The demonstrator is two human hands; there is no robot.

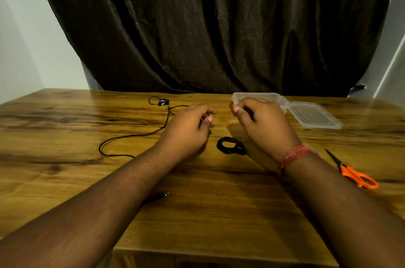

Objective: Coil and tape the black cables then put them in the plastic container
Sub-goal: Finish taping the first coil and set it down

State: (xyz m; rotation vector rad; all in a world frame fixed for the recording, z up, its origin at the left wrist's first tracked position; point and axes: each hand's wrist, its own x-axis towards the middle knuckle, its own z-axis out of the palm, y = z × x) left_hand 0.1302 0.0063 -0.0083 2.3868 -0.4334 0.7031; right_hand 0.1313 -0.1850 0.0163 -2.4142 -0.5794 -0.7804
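Dark brown curtain [219,26] hangs behind a wooden table [65,175], and both bare forearms reach out over the tabletop. Left hand [186,129] hovers with its fingers [208,117] curled inward, thumb and forefinger tips close together; whether they pinch anything is too blurred to tell. Right hand [263,125], with a red thread band [293,156] on the wrist, is likewise curled, its fingertips [235,108] bunched and facing the left hand's across a small gap; what they hold, if anything, cannot be made out. Just below that gap, between the two wrists, a coiled black cable [231,146] lies flat on the wood, apart from both sets of fingers. A loose black cable [140,134] with earbuds at its far end trails from beyond the left fingers, round to the left of that hand and under the forearm; its plug [163,195] shows near the left forearm. Right behind the right fingertips sits the clear plastic container [256,96], open, with its hinged lid [313,115] lying flat to the right. Orange-handled scissors [352,171] rest closed on the table, to the right of the right wrist
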